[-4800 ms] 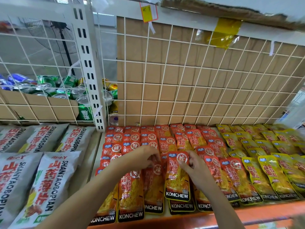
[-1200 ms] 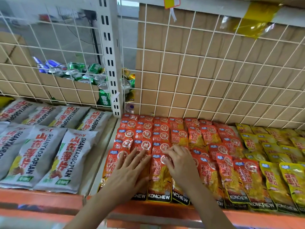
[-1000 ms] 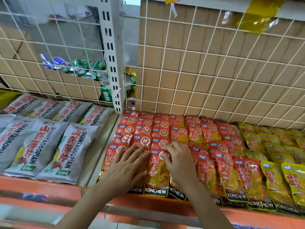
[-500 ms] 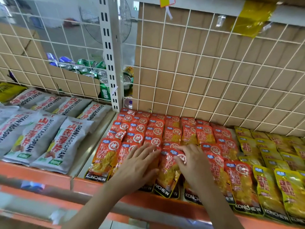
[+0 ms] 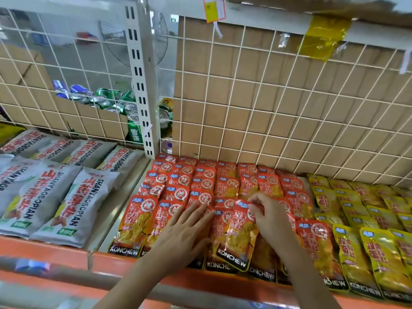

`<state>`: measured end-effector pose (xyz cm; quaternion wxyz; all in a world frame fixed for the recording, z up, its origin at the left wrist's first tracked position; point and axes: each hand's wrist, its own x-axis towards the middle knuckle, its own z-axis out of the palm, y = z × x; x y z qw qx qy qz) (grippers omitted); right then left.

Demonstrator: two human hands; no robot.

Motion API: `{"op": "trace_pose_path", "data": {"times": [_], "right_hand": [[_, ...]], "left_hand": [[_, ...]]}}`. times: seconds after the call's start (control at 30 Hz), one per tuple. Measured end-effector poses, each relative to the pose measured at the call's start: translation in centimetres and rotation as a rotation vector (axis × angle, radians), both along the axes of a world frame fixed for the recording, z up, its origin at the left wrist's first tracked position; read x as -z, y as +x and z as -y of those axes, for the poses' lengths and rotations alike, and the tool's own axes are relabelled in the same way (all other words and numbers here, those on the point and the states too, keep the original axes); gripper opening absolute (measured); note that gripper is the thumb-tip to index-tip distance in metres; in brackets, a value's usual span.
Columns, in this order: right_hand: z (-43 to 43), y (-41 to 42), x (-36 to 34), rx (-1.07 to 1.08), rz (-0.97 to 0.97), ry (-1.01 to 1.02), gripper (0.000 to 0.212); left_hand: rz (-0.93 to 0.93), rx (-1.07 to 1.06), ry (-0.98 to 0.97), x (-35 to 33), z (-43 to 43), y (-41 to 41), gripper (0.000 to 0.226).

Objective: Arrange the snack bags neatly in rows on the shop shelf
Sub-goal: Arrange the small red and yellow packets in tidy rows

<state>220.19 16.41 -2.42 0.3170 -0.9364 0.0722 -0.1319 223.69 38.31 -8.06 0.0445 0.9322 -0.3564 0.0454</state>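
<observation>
One tilted snack bag (image 5: 236, 237) beside left hand (image 5: 185, 230), seemingly in right hand (image 5: 270, 219).

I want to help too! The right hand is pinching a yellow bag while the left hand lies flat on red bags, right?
No: in the head view the right hand pinches a red bag, not yellow. The left hand lies flat on red bags.

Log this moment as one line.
left hand: flat on red foil snack bags | right hand: pinching top of tilted red foil snack bag | row: uneven
</observation>
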Motion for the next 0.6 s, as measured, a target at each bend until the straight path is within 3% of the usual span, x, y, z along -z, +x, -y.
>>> {"op": "trace_pose_path", "data": {"times": [0.33,0.6], "right_hand": [[2.6,-0.4,0.1,0.164,-0.157,-0.199,0.006],[2.4,0.3,0.1,0.212,-0.029,-0.247,0.020]], "left_hand": [[-0.070,0.003,0.029,-0.1,0.2,0.0,0.057],[-0.190,-0.058,-0.033,-1.4,0.3,0.0,0.063]]}}
